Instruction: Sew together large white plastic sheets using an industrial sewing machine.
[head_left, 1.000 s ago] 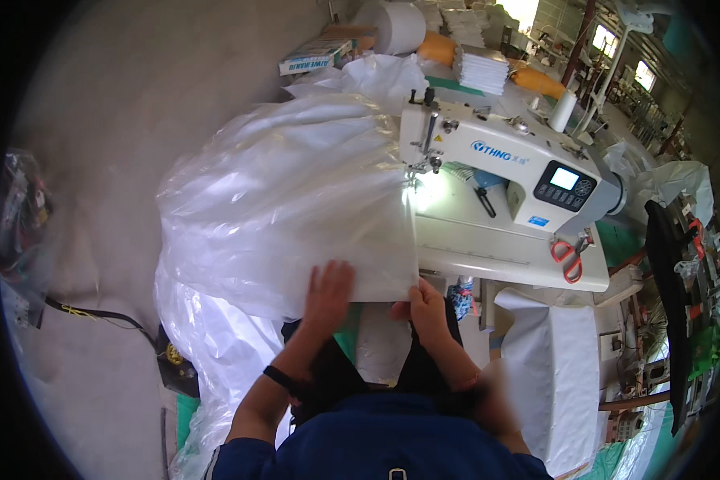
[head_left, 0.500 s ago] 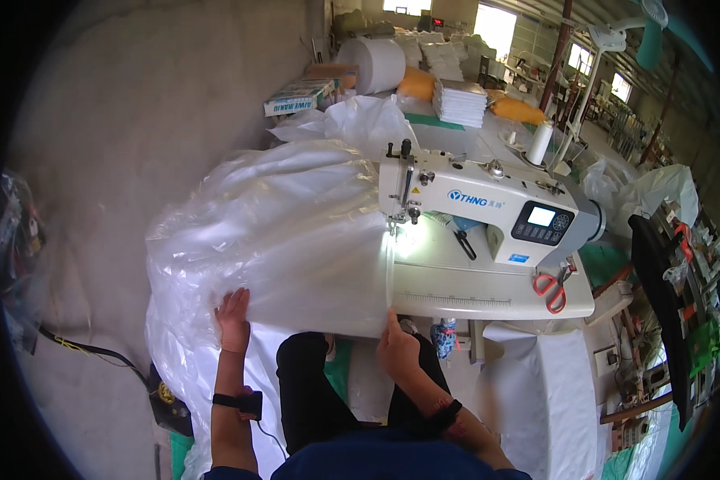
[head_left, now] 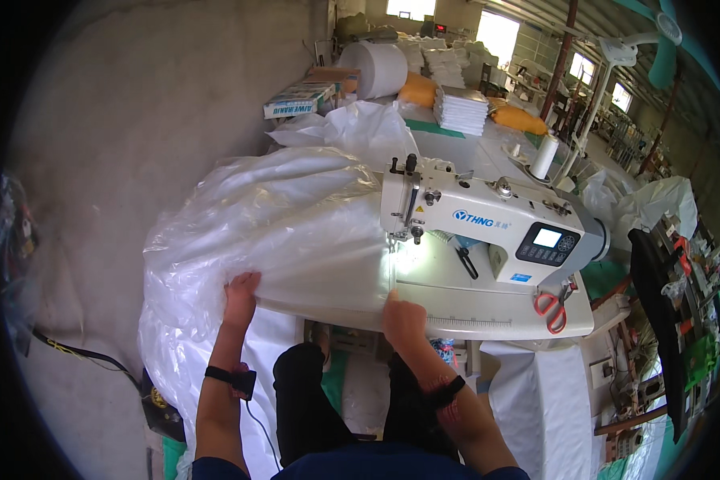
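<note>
A wide sheet of glossy white plastic (head_left: 312, 240) spreads over the left side of the sewing table and hangs down past its front edge. Its right edge runs under the needle area of a white sewing machine (head_left: 476, 204), where a lamp glows. My left hand (head_left: 242, 300) is closed on a fold of the sheet near the front, its fingers bunched. At the sheet's right edge, in front of the needle, my right hand (head_left: 405, 322) pinches the material with the index finger pointing forward. The fingers' undersides are hidden.
Red-handled scissors (head_left: 550, 312) and black thread snips (head_left: 466, 262) lie on the machine bed. A white thread cone (head_left: 544, 157) stands behind. Farther back are a stack of white packs (head_left: 460, 110), a large white roll (head_left: 374, 70) and a box (head_left: 300, 102). White material (head_left: 540, 392) hangs at right.
My left hand has gone from lying flat to gripping the sheet, slightly farther forward. My right hand has moved forward, toward the needle, with the sheet's edge. The sheet's front edge has shifted forward.
</note>
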Motion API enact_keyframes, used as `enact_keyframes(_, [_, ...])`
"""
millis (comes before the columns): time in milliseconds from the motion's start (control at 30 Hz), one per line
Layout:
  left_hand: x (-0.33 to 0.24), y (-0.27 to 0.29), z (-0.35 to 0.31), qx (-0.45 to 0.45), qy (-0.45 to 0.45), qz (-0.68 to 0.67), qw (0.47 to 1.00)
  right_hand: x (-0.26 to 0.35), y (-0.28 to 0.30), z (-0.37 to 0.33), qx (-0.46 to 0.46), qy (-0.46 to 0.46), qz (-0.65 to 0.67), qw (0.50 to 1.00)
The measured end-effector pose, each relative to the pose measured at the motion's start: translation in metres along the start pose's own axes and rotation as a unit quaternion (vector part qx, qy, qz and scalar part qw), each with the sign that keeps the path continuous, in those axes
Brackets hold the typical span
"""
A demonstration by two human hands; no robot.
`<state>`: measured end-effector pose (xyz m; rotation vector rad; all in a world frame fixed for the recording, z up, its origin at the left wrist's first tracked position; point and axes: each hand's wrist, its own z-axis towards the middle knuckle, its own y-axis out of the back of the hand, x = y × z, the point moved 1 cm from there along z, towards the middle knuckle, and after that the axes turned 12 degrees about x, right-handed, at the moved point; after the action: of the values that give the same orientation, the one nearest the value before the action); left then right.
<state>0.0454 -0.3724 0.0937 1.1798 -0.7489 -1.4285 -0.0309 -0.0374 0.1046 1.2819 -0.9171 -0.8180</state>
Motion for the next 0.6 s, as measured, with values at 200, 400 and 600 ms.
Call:
enact_keyframes(200, [0.012, -0.017, 0.037, 0.009, -0.003, -0.008, 1.000, -0.005, 0.002, 0.037, 0.023, 0.007, -0.041, 0.999])
enact_keyframes(400, [0.013, -0.024, 0.072, 0.038, -0.005, -0.015, 0.999, -0.013, -0.001, 0.075, 0.020, -0.002, -0.034, 0.999])
enact_keyframes(600, [0.011, -0.027, 0.090, 0.029, -0.008, -0.036, 0.999, -0.017, -0.009, 0.083, -0.031, -0.006, -0.017, 0.999])
